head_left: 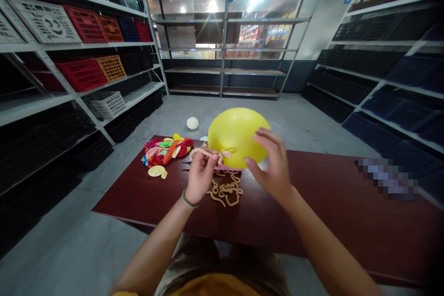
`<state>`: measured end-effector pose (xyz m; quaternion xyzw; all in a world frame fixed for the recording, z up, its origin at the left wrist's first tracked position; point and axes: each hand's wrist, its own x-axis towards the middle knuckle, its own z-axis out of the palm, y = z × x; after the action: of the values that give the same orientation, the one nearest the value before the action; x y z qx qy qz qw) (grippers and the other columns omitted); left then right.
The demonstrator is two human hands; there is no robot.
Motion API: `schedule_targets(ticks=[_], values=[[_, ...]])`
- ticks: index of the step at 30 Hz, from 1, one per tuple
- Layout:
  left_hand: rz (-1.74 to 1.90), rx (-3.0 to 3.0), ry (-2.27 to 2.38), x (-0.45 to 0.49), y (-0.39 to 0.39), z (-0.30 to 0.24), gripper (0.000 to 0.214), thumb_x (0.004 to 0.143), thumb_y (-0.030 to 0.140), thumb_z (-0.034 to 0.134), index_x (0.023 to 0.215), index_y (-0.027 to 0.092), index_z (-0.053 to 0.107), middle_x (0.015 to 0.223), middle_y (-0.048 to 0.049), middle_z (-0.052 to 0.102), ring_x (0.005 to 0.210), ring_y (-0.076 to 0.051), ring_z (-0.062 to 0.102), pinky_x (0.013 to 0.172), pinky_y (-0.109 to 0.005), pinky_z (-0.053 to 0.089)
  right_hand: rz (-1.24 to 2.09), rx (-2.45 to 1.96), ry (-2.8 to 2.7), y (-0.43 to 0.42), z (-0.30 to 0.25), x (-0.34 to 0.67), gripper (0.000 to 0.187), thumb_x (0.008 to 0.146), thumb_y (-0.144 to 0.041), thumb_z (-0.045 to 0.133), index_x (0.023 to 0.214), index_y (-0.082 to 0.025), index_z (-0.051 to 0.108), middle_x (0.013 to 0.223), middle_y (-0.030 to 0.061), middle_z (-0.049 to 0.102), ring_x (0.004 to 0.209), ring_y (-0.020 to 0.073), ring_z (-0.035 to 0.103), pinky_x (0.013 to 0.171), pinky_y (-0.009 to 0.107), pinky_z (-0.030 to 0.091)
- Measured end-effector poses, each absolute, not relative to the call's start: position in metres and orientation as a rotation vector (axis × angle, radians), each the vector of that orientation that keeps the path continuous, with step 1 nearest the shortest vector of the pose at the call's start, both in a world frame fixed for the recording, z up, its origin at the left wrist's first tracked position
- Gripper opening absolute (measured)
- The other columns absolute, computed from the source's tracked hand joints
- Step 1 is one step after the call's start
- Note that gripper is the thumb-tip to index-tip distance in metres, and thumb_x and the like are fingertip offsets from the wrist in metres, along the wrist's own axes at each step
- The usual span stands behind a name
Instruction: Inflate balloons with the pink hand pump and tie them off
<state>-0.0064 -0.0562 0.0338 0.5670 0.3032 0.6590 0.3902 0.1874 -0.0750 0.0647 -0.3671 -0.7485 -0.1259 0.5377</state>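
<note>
An inflated yellow balloon (pixel 234 134) hovers just above the dark red table (pixel 347 222). My left hand (pixel 199 175) is closed in a pinch on a tan rubber band (pixel 208 152) at the balloon's neck. My right hand (pixel 272 164) rests against the balloon's right side with its fingers spread and curved. A loose pile of tan rubber bands (pixel 225 190) lies on the table right under my hands. A heap of flat balloons in many colours (pixel 165 150) lies at the table's far left corner, with one pale yellow flat balloon (pixel 157 171) beside it.
A white inflated balloon (pixel 192 123) lies on the grey floor beyond the table. Shelving with white, red and orange crates (pixel 83 74) lines the left wall. Dark bins fill shelves (pixel 381 69) on the right. Bare racks (pixel 225 55) stand at the back.
</note>
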Motion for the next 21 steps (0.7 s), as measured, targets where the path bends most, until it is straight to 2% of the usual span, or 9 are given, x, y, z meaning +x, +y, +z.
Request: schedule_targets(ticks=[2,4,8,11,13,15,21], values=[[1.687,1.421,0.769,-0.006,-0.052,0.028,0.03,0.088,0.047,0.067,0.084,0.019,0.056,0.074,0.0007,0.063,0.063,-0.011,0.061,0.063,-0.025,0.05,-0.136,-0.972,-1.543,-0.068,0.05,0.202,0.06,0.087,-0.034,0.068,0.141,-0.03,0.043,0.145,0.0129,0.045,0.141,0.0349,0.038,0.114,0.064,0.032],[1.649,1.419,0.76,-0.005,-0.047,0.02,0.03,0.087,0.046,0.068,0.084,0.018,0.056,0.072,0.0011,0.062,0.063,-0.012,0.061,0.065,-0.026,0.05,0.154,-0.992,-1.288,-0.06,0.031,0.215,0.077,0.085,-0.043,0.07,0.149,-0.033,0.029,0.156,0.012,0.032,0.148,0.0343,0.027,0.115,0.064,0.03],[1.508,1.411,0.752,0.002,-0.039,-0.002,0.033,0.086,0.049,0.068,0.082,0.019,0.055,0.07,0.001,0.062,0.064,-0.013,0.06,0.065,-0.027,0.049,0.84,-0.874,-0.971,-0.048,0.003,0.219,0.103,0.083,-0.061,0.066,0.156,-0.039,-0.004,0.165,0.0154,0.01,0.149,0.0358,0.026,0.104,0.064,0.044],[1.376,1.431,0.793,0.009,-0.033,-0.022,0.035,0.087,0.052,0.064,0.081,0.019,0.054,0.069,-0.0001,0.062,0.064,-0.015,0.06,0.064,-0.028,0.049,1.081,-0.705,-0.934,-0.046,-0.002,0.208,0.113,0.079,-0.063,0.07,0.154,-0.046,-0.015,0.168,0.0074,-0.004,0.151,0.0328,0.022,0.1,0.059,0.05],[1.281,1.5,0.826,0.013,-0.03,-0.034,0.032,0.09,0.05,0.061,0.082,0.019,0.054,0.073,-0.0016,0.063,0.067,-0.016,0.061,0.067,-0.029,0.049,1.109,-0.648,-0.942,-0.046,-0.001,0.198,0.117,0.076,-0.059,0.075,0.153,-0.049,-0.013,0.168,0.0024,-0.003,0.151,0.0297,0.021,0.102,0.056,0.05],[1.181,1.628,0.851,0.014,-0.029,-0.042,0.029,0.093,0.046,0.057,0.081,0.02,0.054,0.076,-0.0024,0.063,0.07,-0.016,0.061,0.069,-0.029,0.049,1.113,-0.639,-0.937,-0.045,0.0,0.191,0.118,0.075,-0.054,0.078,0.153,-0.05,-0.01,0.168,0.0012,0.002,0.151,0.0275,0.025,0.104,0.054,0.049],[0.92,2.033,0.893,0.01,-0.033,-0.034,0.021,0.097,0.035,0.052,0.083,0.02,0.057,0.078,-0.002,0.066,0.071,-0.015,0.06,0.069,-0.027,0.044,1.097,-0.605,-0.874,-0.037,-0.003,0.179,0.106,0.075,-0.037,0.08,0.153,-0.049,0.01,0.163,0.0013,0.029,0.139,0.0246,0.045,0.105,0.049,0.049]])
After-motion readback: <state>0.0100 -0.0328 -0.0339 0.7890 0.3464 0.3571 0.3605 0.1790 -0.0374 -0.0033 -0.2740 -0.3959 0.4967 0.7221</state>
